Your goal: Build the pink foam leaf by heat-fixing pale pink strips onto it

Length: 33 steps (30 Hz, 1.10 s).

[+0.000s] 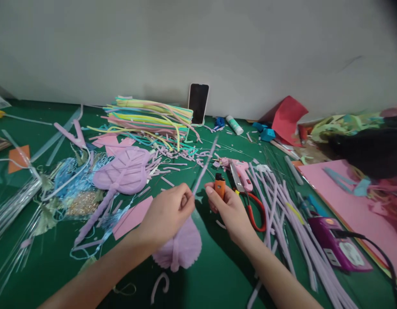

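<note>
My left hand (172, 210) is closed in a pinch round a thin lilac pipe-cleaner stem (205, 167) that points up and away, its far end slightly blurred. Below that hand is a lilac fan-shaped piece (182, 249) with a scalloped edge and a central rib. Whether the stem joins it is hidden by my fingers. My right hand (228, 210) grips an orange lighter (219, 187) upright, its black top uppermost; no flame shows. Red-handled scissors (256, 212) lie just right of it, beside a pink glue gun (241, 171).
A finished-looking lilac leaf-shaped fan (124, 169) lies left among blue tassels (69, 176). Coloured pipe cleaners (150, 116) are stacked at the back, near a leaning phone (198, 103). Lilac pipe cleaners (298, 227), a purple corded device (338, 244) and pink sheets (340, 184) lie right.
</note>
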Each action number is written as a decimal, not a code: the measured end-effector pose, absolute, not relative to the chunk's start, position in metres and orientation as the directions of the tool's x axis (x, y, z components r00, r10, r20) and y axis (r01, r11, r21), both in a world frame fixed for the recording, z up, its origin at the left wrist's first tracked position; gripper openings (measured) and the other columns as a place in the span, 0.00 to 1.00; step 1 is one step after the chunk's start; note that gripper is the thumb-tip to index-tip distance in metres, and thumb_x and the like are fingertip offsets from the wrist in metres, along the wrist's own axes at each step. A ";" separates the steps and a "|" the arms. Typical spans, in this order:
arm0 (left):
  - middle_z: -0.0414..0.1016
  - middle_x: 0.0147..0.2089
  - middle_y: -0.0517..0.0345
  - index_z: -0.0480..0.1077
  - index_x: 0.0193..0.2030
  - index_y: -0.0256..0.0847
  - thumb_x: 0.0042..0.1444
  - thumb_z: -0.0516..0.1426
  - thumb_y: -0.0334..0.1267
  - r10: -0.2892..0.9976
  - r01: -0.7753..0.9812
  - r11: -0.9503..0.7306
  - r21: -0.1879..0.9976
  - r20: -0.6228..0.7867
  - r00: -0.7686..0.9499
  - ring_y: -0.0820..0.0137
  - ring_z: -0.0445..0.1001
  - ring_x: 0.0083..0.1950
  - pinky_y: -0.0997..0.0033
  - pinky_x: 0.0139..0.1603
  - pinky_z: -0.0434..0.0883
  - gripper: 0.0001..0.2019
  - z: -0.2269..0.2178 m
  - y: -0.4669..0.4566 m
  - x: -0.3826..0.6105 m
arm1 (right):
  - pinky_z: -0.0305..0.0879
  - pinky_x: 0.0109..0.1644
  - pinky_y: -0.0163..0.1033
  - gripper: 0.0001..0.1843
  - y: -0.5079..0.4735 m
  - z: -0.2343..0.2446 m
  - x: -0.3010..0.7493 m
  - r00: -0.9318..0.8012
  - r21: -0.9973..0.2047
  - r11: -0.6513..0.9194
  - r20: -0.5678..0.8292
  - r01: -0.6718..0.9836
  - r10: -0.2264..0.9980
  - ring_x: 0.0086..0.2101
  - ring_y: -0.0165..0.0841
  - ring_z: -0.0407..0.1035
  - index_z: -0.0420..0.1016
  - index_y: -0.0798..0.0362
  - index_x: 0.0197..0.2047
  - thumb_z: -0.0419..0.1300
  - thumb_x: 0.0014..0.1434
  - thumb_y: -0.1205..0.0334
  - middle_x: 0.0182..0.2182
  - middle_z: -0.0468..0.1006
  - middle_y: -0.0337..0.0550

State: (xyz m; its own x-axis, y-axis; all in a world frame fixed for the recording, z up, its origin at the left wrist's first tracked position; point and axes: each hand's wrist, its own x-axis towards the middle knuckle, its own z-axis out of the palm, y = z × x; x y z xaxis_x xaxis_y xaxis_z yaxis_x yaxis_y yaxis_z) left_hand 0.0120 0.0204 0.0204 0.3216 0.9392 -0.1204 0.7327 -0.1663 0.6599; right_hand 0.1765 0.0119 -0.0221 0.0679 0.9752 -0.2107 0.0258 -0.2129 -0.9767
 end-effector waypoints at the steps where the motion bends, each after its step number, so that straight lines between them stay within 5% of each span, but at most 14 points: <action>1: 0.70 0.25 0.64 0.63 0.30 0.43 0.59 0.49 0.38 0.932 0.673 -0.152 0.724 -0.121 0.341 0.71 0.69 0.27 0.72 0.28 0.60 0.08 0.018 0.018 0.012 | 0.48 0.22 0.30 0.22 0.012 -0.020 0.175 0.068 -0.975 -0.224 -0.223 0.000 0.972 0.19 0.23 0.50 0.70 0.55 0.40 0.62 0.53 0.44 0.18 0.56 0.27; 8: 0.70 0.27 0.65 0.65 0.34 0.43 0.60 0.51 0.41 0.911 0.513 -0.094 0.853 -0.135 0.391 0.73 0.69 0.29 0.74 0.30 0.61 0.07 0.005 0.007 0.018 | 0.41 0.20 0.29 0.20 0.010 -0.014 0.168 0.124 -0.966 -0.227 -0.242 -0.120 0.962 0.18 0.20 0.45 0.70 0.56 0.30 0.66 0.49 0.46 0.15 0.53 0.26; 21: 0.70 0.23 0.65 0.66 0.35 0.42 0.60 0.53 0.45 0.887 0.271 0.142 0.952 -0.244 0.393 0.74 0.69 0.26 0.76 0.27 0.64 0.09 0.001 0.006 0.010 | 0.40 0.20 0.30 0.15 0.015 -0.009 0.174 0.064 -0.933 -0.155 -0.186 -0.325 0.981 0.17 0.19 0.46 0.74 0.57 0.37 0.62 0.56 0.52 0.16 0.53 0.27; 33: 0.72 0.25 0.65 0.67 0.36 0.42 0.59 0.54 0.45 0.905 0.340 0.046 0.939 -0.183 0.384 0.74 0.71 0.27 0.76 0.28 0.64 0.09 -0.001 0.008 0.002 | 0.40 0.21 0.32 0.20 0.010 -0.012 0.174 0.006 -0.974 -0.189 -0.191 -0.125 0.982 0.18 0.21 0.46 0.74 0.56 0.37 0.62 0.55 0.46 0.16 0.53 0.27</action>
